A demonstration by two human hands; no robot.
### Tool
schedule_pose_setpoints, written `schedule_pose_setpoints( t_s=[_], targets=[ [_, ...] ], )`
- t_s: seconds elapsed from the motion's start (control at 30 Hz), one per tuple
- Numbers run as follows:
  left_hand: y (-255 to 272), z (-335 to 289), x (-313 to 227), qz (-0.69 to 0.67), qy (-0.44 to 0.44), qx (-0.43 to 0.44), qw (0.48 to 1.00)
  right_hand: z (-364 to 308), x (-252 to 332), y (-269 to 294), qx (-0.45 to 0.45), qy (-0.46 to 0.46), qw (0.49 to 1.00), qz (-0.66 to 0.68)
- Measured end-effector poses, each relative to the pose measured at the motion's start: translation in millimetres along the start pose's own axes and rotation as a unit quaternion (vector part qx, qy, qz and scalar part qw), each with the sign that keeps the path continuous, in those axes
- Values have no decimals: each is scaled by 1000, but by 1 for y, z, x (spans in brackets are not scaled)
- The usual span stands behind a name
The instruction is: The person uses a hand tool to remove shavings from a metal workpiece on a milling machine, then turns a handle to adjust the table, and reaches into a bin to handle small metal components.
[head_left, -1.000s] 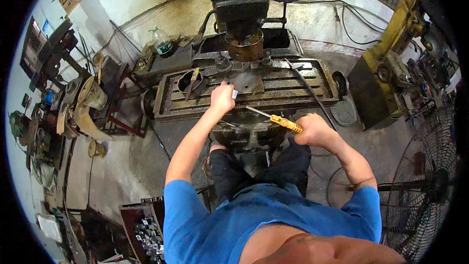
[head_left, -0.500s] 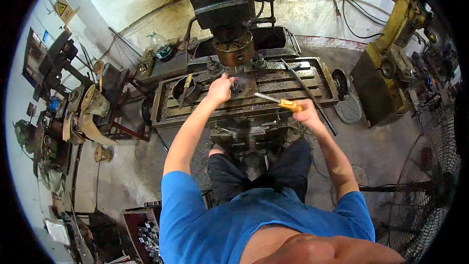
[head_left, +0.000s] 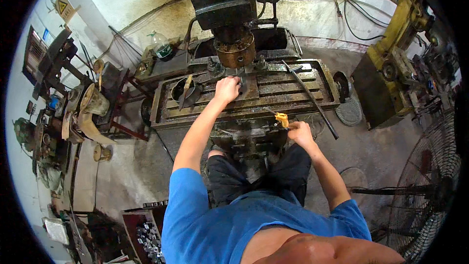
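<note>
My right hand [head_left: 302, 135] grips a yellow air blow gun [head_left: 282, 119] in front of the machine table's near edge. Its thin metal nozzle points left toward the table. Under the milling machine's spindle head [head_left: 235, 50], my left hand [head_left: 228, 89] is closed at the fixture in the middle of the slotted table [head_left: 288, 90]. The fingers curl over a small spot there; what they hold is hidden. Left of that hand, a dark pan [head_left: 193, 94] sits on the table with a wooden-handled brush [head_left: 186, 89] lying across it.
A long metal bar [head_left: 312, 100] lies across the table's right side and juts past its front edge. A large fan [head_left: 425, 186] stands at the right. Metal pieces fill a box [head_left: 133, 225] at lower left. A plastic bottle [head_left: 161, 46] stands behind the table.
My right hand has drawn the air blow gun down and toward my body, turning it. My left hand has shifted slightly right, and its fingers have curled in at the fixture.
</note>
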State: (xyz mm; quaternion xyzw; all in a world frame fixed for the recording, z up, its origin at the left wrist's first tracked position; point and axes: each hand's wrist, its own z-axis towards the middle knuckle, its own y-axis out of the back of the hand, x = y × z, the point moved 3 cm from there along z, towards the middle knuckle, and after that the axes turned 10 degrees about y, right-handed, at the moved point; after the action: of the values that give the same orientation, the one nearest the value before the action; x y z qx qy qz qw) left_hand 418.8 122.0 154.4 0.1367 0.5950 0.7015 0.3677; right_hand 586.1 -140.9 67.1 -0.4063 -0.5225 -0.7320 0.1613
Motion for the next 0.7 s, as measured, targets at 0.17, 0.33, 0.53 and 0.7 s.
schedule_pose_setpoints(
  t_s=[0.17,0.33,0.53,0.7],
  targets=[
    [-16,21,-4,-42,5,-36,998,-19,19,33,28,52,997,57],
    [-23,21,2,-63,59,-90,992,-14,60,102,43,9,989,144],
    [-23,32,17,-89,154,-60,982,92,177,295,-258,476,827,149],
    [-17,34,17,-131,200,-1,971,84,316,358,-270,508,754,316]
  ],
)
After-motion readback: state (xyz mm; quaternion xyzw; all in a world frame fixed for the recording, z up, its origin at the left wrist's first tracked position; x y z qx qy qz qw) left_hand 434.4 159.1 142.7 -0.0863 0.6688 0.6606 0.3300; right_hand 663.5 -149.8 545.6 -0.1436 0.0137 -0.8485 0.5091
